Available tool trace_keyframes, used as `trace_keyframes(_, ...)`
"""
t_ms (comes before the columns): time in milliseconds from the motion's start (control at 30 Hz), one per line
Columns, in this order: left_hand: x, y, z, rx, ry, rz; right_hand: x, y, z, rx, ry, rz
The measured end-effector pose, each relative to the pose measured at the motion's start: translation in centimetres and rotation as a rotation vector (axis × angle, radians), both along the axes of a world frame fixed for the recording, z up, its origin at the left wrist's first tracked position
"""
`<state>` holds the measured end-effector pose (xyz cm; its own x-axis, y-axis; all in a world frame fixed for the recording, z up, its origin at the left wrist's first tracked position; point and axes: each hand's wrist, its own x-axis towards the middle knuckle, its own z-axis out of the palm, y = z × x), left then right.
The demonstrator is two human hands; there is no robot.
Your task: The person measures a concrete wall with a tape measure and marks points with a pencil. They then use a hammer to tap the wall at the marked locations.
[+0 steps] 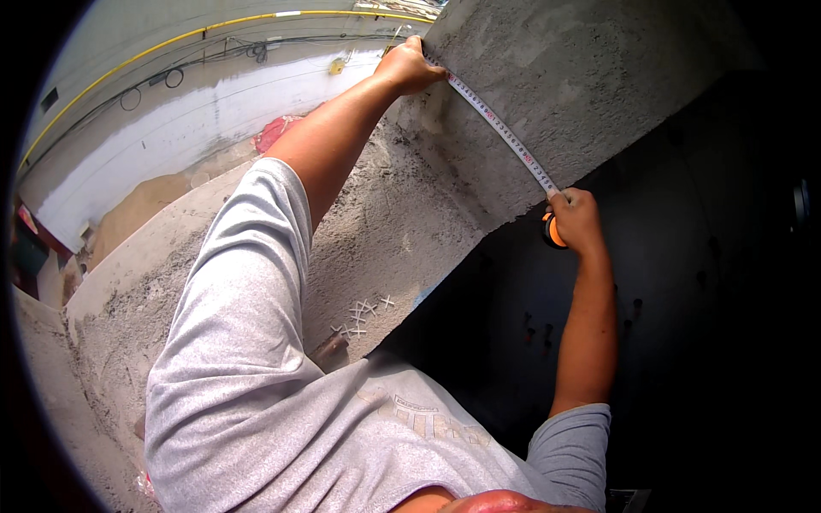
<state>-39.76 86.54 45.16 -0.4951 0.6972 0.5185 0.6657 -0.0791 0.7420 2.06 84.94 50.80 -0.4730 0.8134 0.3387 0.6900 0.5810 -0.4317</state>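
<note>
A tape measure stretches between my two hands, its white blade running along the rough grey concrete wall. My left hand reaches to the wall's far outer edge, with its fingers closed on the blade's end. At the wall's near edge, my right hand is closed round the tape measure's orange and black case, which the fingers partly cover. Between the hands the blade slopes down to the right.
On the rough concrete ledge lie several white cross-shaped tile spacers and a brownish piece. Beyond its outer edge stand a white wall, a yellow pipe, dark cables and a red bundle. Deep shadow fills the right.
</note>
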Motion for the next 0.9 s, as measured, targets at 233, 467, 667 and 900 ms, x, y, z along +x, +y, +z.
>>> trace_keyframes(233, 0.8, -1.2, 0.9, -0.055, -0.031, -0.028, 0.1, -0.1, 0.1, -0.003, -0.003, 0.002)
trace_keyframes(467, 2.5, -1.9, 1.3, -0.139, 0.014, 0.016, -0.3, -0.5, 0.2, 0.002, 0.012, -0.001)
trace_keyframes(667, 3.0, -1.9, 1.4, -0.130, 0.033, 0.067, 0.0, -0.1, 0.0, 0.018, 0.001, 0.015)
trace_keyframes(900, 2.9, -1.6, 1.1, -0.120, 0.043, 0.070, 0.0, -0.1, -0.1, 0.011, 0.000, 0.003)
